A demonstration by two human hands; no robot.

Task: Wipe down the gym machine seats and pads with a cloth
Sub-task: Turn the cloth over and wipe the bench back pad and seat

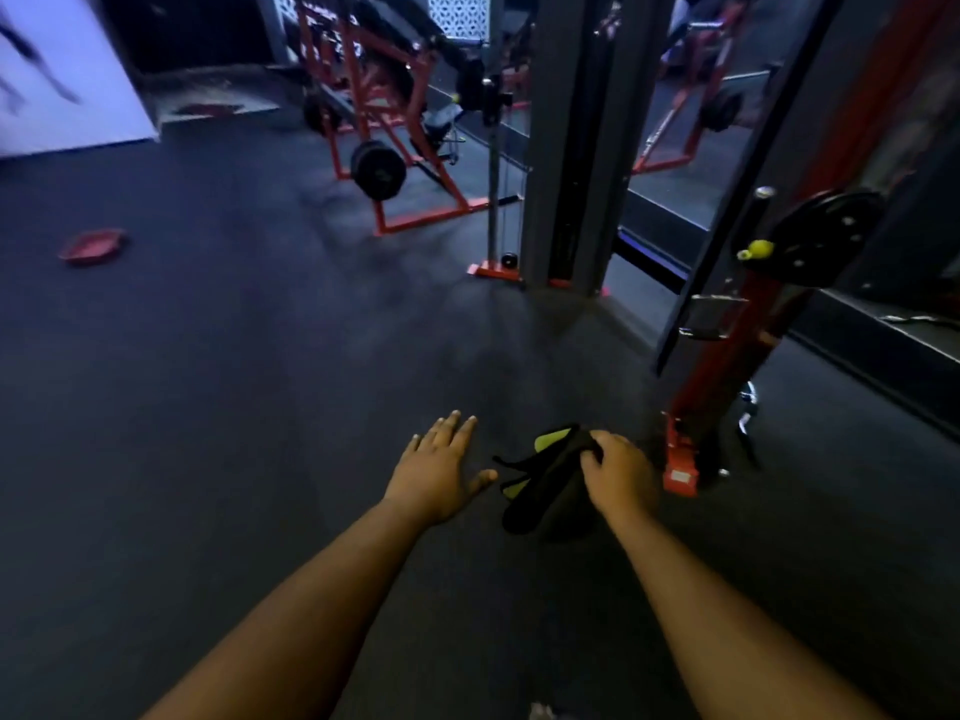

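The right hand (621, 472) grips the cloth (550, 483) with fingers curled over its upper edge. The cloth is held in the air above the dark rubber floor (234, 356); no seat or pad is in contact with it. The left hand (439, 472) is just beside the cloth on its left, not touching it, fingers straight and spread, holding nothing.

The cloth is dark on its outer face with a yellow-green face showing at the top fold and at one lower fold. It hangs bunched and doubled from the grip, with a thin strap-like edge trailing toward the left hand. Judged from this drape, the cloth is soft, light and limp. It will not keep a shape, and loose ends will swing or drag.

Recommended hold: gather the cloth into a flat wad under the palm, trailing edge tucked in, so that a broad face meets the upholstery. A grip on one edge alone, as now, leaves most of the cloth hanging free.

Beyond the cloth and to its right stands a red machine upright (727, 366) carrying a black disc with a yellow knob (757, 248). Farther beyond the cloth stands a red plate-loaded machine (384, 122) with a black weight plate (377, 170). Its padding is too dark and blurred to make out. Wiping has probably not begun at these machines.
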